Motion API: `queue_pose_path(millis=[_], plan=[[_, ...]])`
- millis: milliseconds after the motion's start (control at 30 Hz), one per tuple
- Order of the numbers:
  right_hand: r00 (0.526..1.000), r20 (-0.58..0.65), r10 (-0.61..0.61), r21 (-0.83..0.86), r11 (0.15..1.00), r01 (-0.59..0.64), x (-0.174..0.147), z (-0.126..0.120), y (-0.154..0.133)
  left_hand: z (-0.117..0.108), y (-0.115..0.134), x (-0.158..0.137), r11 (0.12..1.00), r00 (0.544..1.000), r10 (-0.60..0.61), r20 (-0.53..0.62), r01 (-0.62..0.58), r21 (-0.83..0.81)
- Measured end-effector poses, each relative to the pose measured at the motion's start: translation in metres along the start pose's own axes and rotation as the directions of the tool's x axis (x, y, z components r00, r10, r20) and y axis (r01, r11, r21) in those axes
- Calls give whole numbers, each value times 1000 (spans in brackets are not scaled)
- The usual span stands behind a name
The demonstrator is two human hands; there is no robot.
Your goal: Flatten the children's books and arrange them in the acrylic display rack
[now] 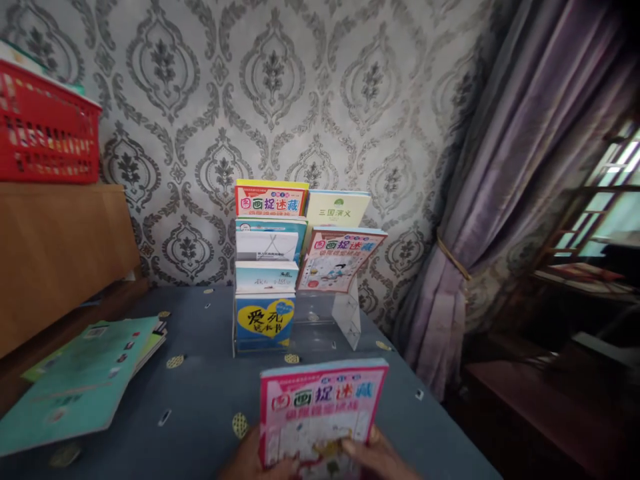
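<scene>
A pink picture book (323, 407) with colourful Chinese lettering stands upright near the bottom of the view, facing me. My left hand (253, 457) grips its lower left side, and my right hand (377, 457) holds the lower right side with the thumb on the cover. Beyond it, a clear tiered book rack (346, 319) stands on the table. Its left column holds several books, with a blue and yellow book (265, 321) in front. The right column holds a pale green book (337, 208) and a brown-edged picture book (343, 260) below it.
At left, a loose pile of books with a teal book (85, 380) on top lies on the blue-grey tablecloth (200, 407). A red basket (50, 127) sits on a wooden cabinet (65, 247). A tied purple curtain (480, 220) hangs right of the table.
</scene>
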State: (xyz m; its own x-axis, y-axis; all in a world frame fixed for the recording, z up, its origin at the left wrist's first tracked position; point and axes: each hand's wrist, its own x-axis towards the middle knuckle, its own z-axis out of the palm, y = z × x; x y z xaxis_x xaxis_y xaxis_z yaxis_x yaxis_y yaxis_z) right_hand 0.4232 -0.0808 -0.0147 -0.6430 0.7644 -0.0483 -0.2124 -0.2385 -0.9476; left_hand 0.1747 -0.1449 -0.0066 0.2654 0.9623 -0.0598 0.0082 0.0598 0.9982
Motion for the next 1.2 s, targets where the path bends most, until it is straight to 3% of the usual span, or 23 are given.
queue_pose_path(millis=[167,300,400,633,900,1033,1200], plan=[[1000,-6,3,80,997,-3,-2,-3,4,5,8,0,980,970,193,145,-197,11],[1000,2,-23,64,998,23,-5,-8,8,3,12,-5,976,978,193,74,-199,87],[999,14,-43,77,996,41,-5,-11,10,1,13,-4,972,971,228,72,-231,42],[988,149,-47,100,995,32,-4,-4,8,-4,17,-2,956,922,292,255,-271,-115],[990,90,-108,-60,992,114,-15,-7,-20,-25,35,-26,949,986,130,102,-154,274],[980,136,-143,-301,937,179,-26,-7,-53,-26,48,-29,917,995,86,47,-97,388],[964,134,-228,-398,879,263,-34,0,-72,-24,38,-19,902,988,102,-114,-44,429]])
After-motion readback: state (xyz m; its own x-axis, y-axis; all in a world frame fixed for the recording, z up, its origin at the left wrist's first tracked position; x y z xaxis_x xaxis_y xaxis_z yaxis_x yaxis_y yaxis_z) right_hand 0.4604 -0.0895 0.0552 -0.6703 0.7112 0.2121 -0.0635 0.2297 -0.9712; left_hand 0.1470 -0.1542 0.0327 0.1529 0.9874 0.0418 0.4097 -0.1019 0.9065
